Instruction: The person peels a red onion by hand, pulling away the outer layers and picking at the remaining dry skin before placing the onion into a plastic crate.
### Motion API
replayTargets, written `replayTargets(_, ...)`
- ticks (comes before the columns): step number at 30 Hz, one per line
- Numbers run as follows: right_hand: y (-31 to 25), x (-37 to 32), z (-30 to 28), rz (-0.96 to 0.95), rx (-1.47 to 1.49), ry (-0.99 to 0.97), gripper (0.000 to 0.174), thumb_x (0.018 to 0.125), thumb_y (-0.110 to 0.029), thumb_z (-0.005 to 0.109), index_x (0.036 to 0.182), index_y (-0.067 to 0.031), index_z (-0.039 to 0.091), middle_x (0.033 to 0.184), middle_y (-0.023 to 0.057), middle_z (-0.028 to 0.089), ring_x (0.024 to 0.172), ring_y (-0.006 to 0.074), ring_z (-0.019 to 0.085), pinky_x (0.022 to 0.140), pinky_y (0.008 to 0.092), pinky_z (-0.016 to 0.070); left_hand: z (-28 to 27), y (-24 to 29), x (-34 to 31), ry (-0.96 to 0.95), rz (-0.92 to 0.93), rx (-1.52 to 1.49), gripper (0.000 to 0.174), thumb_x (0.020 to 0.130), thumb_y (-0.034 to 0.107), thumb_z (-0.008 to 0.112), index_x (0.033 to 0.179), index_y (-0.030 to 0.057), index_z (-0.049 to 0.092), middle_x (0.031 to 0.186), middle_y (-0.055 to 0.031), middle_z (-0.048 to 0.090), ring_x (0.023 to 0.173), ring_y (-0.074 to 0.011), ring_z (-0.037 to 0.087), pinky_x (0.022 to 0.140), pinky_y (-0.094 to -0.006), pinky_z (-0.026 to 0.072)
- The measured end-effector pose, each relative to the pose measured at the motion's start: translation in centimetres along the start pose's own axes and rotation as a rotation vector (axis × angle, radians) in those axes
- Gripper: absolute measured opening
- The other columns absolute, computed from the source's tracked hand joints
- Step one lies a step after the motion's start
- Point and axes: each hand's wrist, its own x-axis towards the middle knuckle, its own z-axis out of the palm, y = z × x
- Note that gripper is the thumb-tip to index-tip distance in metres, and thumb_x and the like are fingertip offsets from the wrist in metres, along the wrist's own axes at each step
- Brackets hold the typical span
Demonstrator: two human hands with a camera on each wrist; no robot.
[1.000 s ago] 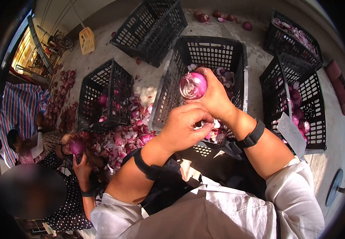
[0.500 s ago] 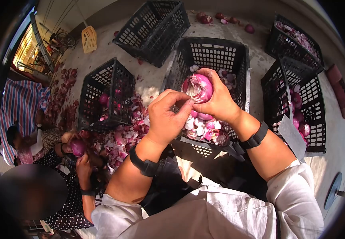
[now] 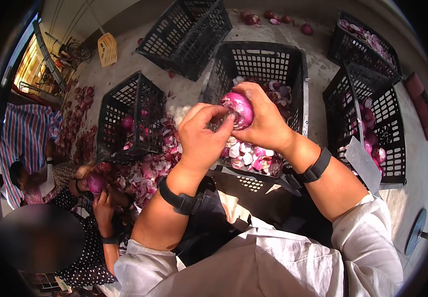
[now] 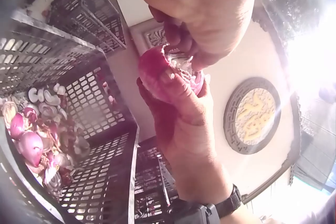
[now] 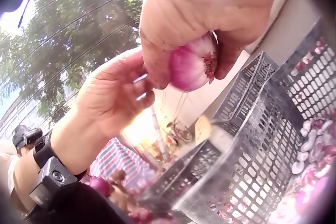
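Observation:
My right hand (image 3: 268, 121) grips a red onion (image 3: 242, 110) over the near black crate (image 3: 300, 64), thumb and fingers wrapped around its side. Thumb and forefinger of my left hand (image 3: 201, 133) pinch at the skin on the onion's left end. In the left wrist view, the curled fingers of that hand reach into a pale, ragged opening in the purple skin (image 4: 157, 74). The onion's dry root end (image 5: 210, 65) shows in the right wrist view. Below both hands, peeled skins and pale scraps (image 3: 246, 154) lie in the crate.
More black crates stand around: one left (image 3: 144, 114), one behind (image 3: 184, 37), and two right, one with onions (image 3: 370, 136). Loose skins (image 3: 149, 180) heap on the floor at left. Another person's hand (image 3: 104, 210) holds an onion nearby. A flat metal sheet (image 3: 362, 166) sticks up beside my right arm.
My left hand has come up from the crate's near end to the onion's peeled end and now pinches there. The onion has turned in my right hand, its pale end facing left.

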Motion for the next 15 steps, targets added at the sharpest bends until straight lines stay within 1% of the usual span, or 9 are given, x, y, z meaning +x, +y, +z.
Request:
replayTargets(4, -0.47, 0.18, -0.1, -0.052, -0.063, 0.028, 0.068, 0.059, -0.01, 0.079, 0.119, -0.0015, 0.047, 0.116, 0.0201, 0.051, 0.106, 0.0396, 0.055, 0.088, 0.0413, 0.0496, 0.22, -0.06, -0.02, -0.01, 0.056, 0.086, 0.014, 0.072, 0.002, 0.073, 0.084, 0.0002, 0.067, 0.077, -0.0082, 0.064, 0.066, -0.0146, 0.061, 0.062, -0.0253, 0.0486)
replayTargets(8, -0.69, 0.28, 0.04, -0.089, -0.079, 0.058, 0.066, 0.059, -0.009, 0.078, 0.118, -0.0033, 0.049, 0.114, 0.0196, 0.052, 0.101, 0.04, 0.057, 0.084, 0.0416, 0.0516, 0.34, -0.01, 0.03, 0.002, 0.02, 0.083, 0.012, 0.069, 0.0, 0.07, 0.08, 0.0002, 0.065, 0.075, -0.008, 0.063, 0.063, -0.0143, 0.059, 0.059, -0.0258, 0.048)
replayTargets(10, -0.9, 0.11, 0.09, -0.063, -0.081, 0.046, 0.067, 0.058, -0.009, 0.078, 0.118, -0.0027, 0.048, 0.113, 0.0195, 0.052, 0.101, 0.0396, 0.058, 0.083, 0.0416, 0.0519, 0.34, 0.14, 0.12, 0.001, 0.013, 0.108, 0.011, 0.068, -0.001, 0.068, 0.078, 0.0001, 0.064, 0.073, -0.0076, 0.062, 0.061, -0.0141, 0.059, 0.057, -0.0259, 0.0475)
replayTargets(13, -0.9, -0.03, 0.27, -0.016, -0.068, 0.02, 0.069, 0.057, -0.009, 0.077, 0.119, -0.0018, 0.048, 0.113, 0.0193, 0.053, 0.101, 0.039, 0.058, 0.083, 0.0415, 0.052, 0.41, 0.34, 0.14, -0.011, -0.047, 0.064, 0.011, 0.065, -0.001, 0.067, 0.075, 0.0, 0.063, 0.07, -0.0071, 0.06, 0.058, -0.0137, 0.057, 0.055, -0.0257, 0.0465)
replayTargets(15, -0.86, -0.19, 0.38, 0.019, -0.054, 0.007, 0.07, 0.057, -0.009, 0.077, 0.119, -0.0013, 0.047, 0.112, 0.0193, 0.053, 0.101, 0.0387, 0.058, 0.084, 0.0414, 0.0518, 0.45, 0.25, 0.13, -0.019, -0.047, 0.061, 0.01, 0.065, -0.001, 0.066, 0.075, 0.0, 0.062, 0.069, -0.007, 0.059, 0.057, -0.0136, 0.056, 0.054, -0.0256, 0.046)
